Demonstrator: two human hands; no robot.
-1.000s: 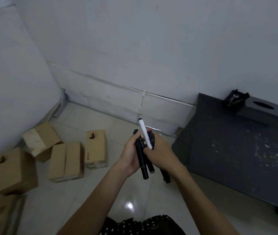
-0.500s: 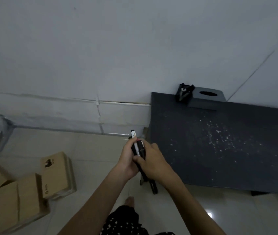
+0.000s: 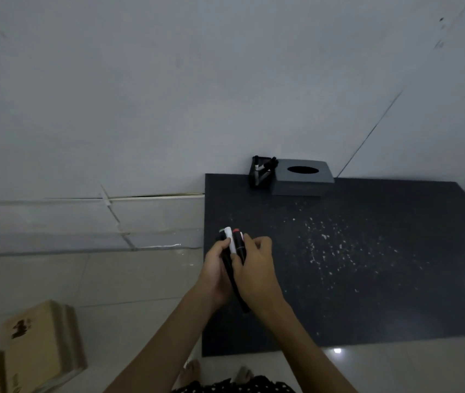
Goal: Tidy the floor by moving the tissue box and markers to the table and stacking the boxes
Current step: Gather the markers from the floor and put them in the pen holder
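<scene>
Both hands grip one bundle of markers [image 3: 233,245], black barrels and one white, with red and green caps showing at the top. My left hand [image 3: 214,272] wraps the bundle from the left, my right hand [image 3: 255,275] from the right. The bundle hangs over the left edge of the dark table [image 3: 367,265]. A grey tissue box [image 3: 302,178] stands at the table's back edge against the wall. Two cardboard boxes [image 3: 41,344] lie on the floor at lower left.
A black pen holder [image 3: 261,173] with markers in it stands just left of the tissue box. White specks are scattered over the tabletop. The white wall rises right behind the table. My bare feet [image 3: 217,373] show on the tiled floor at the table's front edge.
I have turned right and stepped up to the table. The marker bundle has moved from over the floor to over the table's left edge. Most cardboard boxes have left the view.
</scene>
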